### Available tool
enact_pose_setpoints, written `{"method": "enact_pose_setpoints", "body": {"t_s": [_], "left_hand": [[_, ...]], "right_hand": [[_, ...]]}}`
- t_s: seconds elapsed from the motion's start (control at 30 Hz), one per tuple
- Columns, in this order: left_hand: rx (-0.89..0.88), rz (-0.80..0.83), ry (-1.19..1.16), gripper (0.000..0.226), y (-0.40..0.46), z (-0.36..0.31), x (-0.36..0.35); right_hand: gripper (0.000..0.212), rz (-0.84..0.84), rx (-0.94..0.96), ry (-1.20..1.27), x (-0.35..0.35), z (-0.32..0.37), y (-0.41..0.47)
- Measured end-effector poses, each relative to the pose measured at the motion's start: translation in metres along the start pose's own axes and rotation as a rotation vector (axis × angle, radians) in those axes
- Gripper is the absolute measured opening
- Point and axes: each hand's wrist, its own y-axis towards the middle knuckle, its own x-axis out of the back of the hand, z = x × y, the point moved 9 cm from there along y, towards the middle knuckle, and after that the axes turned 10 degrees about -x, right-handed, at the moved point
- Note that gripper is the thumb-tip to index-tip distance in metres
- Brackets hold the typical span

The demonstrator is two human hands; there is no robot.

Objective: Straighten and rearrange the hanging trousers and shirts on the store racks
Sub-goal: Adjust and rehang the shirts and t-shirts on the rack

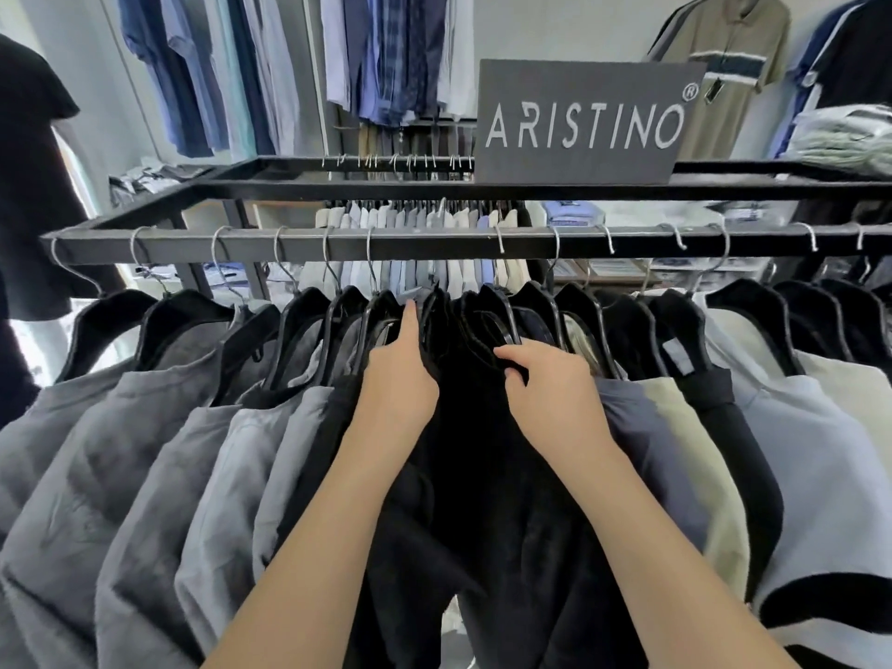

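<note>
**Both hands in among the black trousers**

The left hand [398,374] is slid, fingers straight, into the gap between two hangers on the front rail [434,243]. The right hand [545,379] curls its fingers over the waistband of the black trousers [473,427] at mid-rack. Grey trousers [145,451] fan out leftward, navy and beige pairs to the right. An ARISTINO sign [584,120] stands on the rack, shirts [386,55] hanging behind.

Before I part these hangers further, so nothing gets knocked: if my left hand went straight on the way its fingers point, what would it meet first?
Probably the black hanger just past the left hand; beyond it the rack bar, though depth is unclear.
</note>
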Motion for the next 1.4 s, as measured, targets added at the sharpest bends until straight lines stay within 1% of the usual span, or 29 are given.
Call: {"method": "enact_pose_setpoints", "body": {"t_s": [0.1, 0.2, 0.27, 0.37, 0.47, 0.63, 0.7, 0.8, 0.87, 0.97, 1.03, 1.07, 1.17, 1.23, 1.27, 1.3, 1.4], "left_hand": [[0.012, 0.003, -0.009, 0.081, -0.006, 0.006, -0.015], [0.028, -0.033, -0.064, 0.080, -0.023, 0.014, -0.028], [0.042, -0.063, -0.107, 0.079, -0.035, 0.018, -0.033], [0.031, -0.105, -0.127, 0.074, -0.054, 0.022, -0.038], [0.088, -0.140, -0.156, 0.071, -0.078, 0.027, -0.032], [0.122, -0.176, -0.100, 0.065, -0.126, 0.021, -0.003], [0.177, -0.199, -0.098, 0.061, -0.152, 0.020, 0.010], [0.306, -0.247, -0.081, 0.053, -0.192, 0.029, 0.031], [0.374, -0.285, -0.006, 0.055, -0.221, 0.030, 0.046], [0.428, -0.346, 0.085, 0.060, -0.264, 0.017, 0.064], [0.476, -0.374, 0.122, 0.060, -0.293, 0.009, 0.073], [0.492, -0.381, 0.153, 0.059, -0.306, 0.006, 0.077], [0.506, -0.378, 0.200, 0.054, -0.341, -0.006, 0.089], [0.518, -0.360, 0.188, 0.054, -0.363, -0.013, 0.094], [0.516, -0.361, 0.180, 0.054, -0.374, -0.018, 0.097], [0.514, -0.368, 0.176, 0.054, -0.383, -0.023, 0.099], [0.534, -0.379, 0.196, 0.049, -0.407, -0.030, 0.098]], "right_hand": [[0.031, -0.068, 0.051, -0.031, -0.001, 0.004, -0.003], [0.028, -0.202, 0.230, -0.008, 0.006, 0.014, -0.011], [0.030, -0.236, 0.341, 0.010, 0.010, 0.021, -0.017], [0.032, -0.180, 0.487, 0.031, 0.006, 0.032, -0.025], [0.031, -0.080, 0.585, -0.034, -0.003, 0.032, -0.028], [0.025, -0.012, 0.635, -0.131, -0.008, 0.031, -0.023], [0.021, -0.008, 0.662, -0.139, -0.008, 0.032, -0.025], [0.017, -0.002, 0.684, -0.152, -0.008, 0.030, -0.028], [0.018, 0.035, 0.679, -0.181, -0.011, 0.029, -0.028], [0.022, 0.092, 0.715, -0.246, -0.018, 0.035, -0.032], [0.024, 0.171, 0.766, -0.258, -0.022, 0.046, -0.040], [0.026, 0.254, 0.785, -0.191, -0.022, 0.052, -0.047], [0.037, 0.579, 0.869, 0.152, -0.012, 0.075, -0.093], [0.043, 0.793, 0.912, 0.263, -0.013, 0.085, -0.138], [0.043, 0.879, 0.927, 0.264, -0.020, 0.087, -0.160], [0.038, 0.931, 0.943, 0.264, -0.027, 0.088, -0.178], [0.020, 0.985, 0.981, 0.326, -0.041, 0.094, -0.213]]}}
